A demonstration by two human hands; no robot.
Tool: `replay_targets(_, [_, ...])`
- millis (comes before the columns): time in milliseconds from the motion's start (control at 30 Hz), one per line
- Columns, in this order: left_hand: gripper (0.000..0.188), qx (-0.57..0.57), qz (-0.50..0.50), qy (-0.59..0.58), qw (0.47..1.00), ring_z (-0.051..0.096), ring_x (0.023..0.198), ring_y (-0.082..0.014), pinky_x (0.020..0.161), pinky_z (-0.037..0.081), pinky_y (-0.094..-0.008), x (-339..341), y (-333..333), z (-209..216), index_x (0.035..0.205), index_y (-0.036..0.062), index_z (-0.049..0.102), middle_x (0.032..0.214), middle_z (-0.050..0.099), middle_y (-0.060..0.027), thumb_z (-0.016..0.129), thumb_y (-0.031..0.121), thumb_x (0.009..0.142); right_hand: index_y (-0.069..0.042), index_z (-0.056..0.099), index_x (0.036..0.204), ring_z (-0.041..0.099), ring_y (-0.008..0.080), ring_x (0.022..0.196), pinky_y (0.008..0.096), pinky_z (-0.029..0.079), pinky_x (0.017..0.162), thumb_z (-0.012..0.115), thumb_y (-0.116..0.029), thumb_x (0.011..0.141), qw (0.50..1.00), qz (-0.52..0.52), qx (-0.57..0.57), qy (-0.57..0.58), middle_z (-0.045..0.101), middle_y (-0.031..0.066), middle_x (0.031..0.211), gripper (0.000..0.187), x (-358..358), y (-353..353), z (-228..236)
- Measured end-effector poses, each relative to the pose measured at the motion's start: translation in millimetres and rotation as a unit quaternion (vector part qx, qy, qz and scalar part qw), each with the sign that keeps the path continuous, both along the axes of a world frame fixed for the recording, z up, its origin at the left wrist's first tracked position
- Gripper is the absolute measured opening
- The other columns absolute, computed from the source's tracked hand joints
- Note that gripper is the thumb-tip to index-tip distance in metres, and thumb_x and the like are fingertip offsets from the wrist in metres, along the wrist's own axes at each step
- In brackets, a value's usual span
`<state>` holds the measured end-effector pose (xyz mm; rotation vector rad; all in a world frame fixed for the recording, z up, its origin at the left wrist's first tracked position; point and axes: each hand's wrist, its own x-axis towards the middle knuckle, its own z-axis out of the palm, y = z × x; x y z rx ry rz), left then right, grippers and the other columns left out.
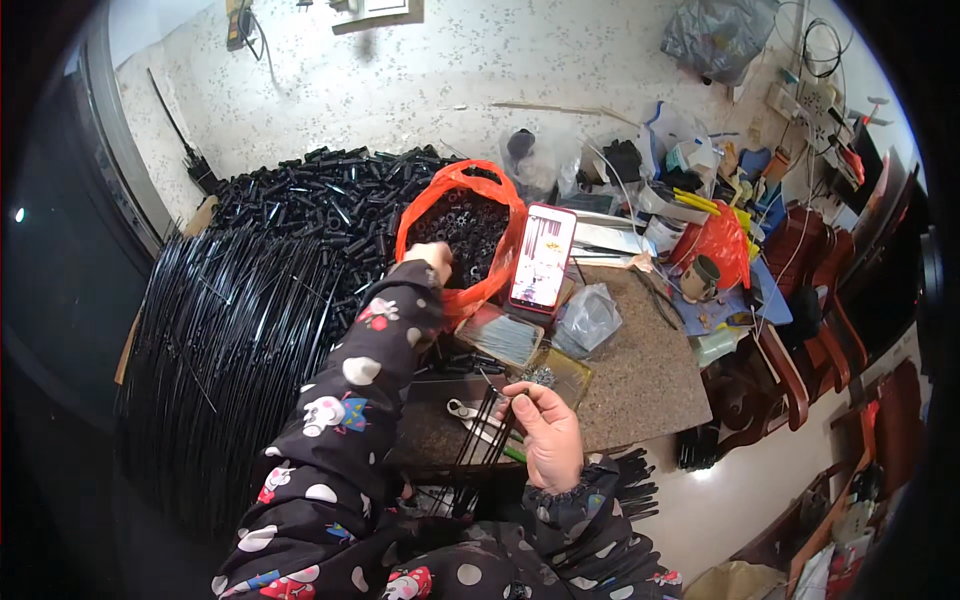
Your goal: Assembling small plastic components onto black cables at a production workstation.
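My left hand (430, 257) reaches over the near left rim of an orange-red plastic bag (515, 225). Its fingers are curled, and what they grip, if anything, is hidden. Inside the bag lie many small dark ring-like parts (470, 215). My right hand (548, 437) is closed around several thin black rods (478, 435), pinching them near their upper ends between thumb and fingers; they slant down to the left over the table edge. Below the rods lies a pair of pliers (462, 409) with pale jaws. Behind my right hand, small metal parts (540, 377) sit in a yellowish tray (577, 380).
Black tube-like parts (310, 200) form a large heap behind a thick bundle of long black rods (220, 330) on the left. A lit phone (541, 258) leans upright beside the bag. Near it are a box of thin pins (503, 335) and a clear plastic bag (590, 318). Clutter fills the back right.
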<state>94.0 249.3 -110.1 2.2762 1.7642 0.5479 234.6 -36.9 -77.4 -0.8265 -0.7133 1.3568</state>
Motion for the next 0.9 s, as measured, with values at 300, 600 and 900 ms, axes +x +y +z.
replay_targets(300, [0.021,-0.274,-0.152,-0.711,0.629,0.056,0.070,-0.0125,0.064,0.047,-0.0243,-18,-165,3,0.098,-0.0048,0.057,0.092,0.060,-0.0120,0.053,0.008,0.083,0.001,0.054,0.096,0.055,0.0139,0.074,0.0250,0.045,0.072,0.055,-0.011,0.084,1.000,-0.010,-0.008,0.014,0.057,0.0054,0.082,0.017,1,1,-7])
replay_targets(600, [0.017,-0.240,-0.333,-0.782,0.469,0.058,0.082,-0.0219,0.067,0.049,-0.0286,-52,-266,39,0.087,0.0016,0.059,0.099,0.054,-0.0192,0.066,0.008,0.073,0.003,0.054,0.097,0.056,0.0117,0.078,0.0243,0.044,0.074,0.056,0.000,0.082,0.989,0.071,0.120,-0.044,0.060,0.0081,0.089,0.015,-62,-54,40])
replay_targets(900, [0.019,-0.257,-0.297,-0.777,0.492,0.058,0.082,-0.0234,0.066,0.050,-0.0311,-85,-300,39,0.091,-0.0004,0.060,0.096,0.056,-0.0188,0.065,0.008,0.074,-0.001,0.052,0.093,0.053,0.0074,0.077,0.0198,0.042,0.071,0.058,-0.002,0.081,0.985,0.125,0.100,-0.070,0.057,0.0012,0.086,0.014,-71,-63,21])
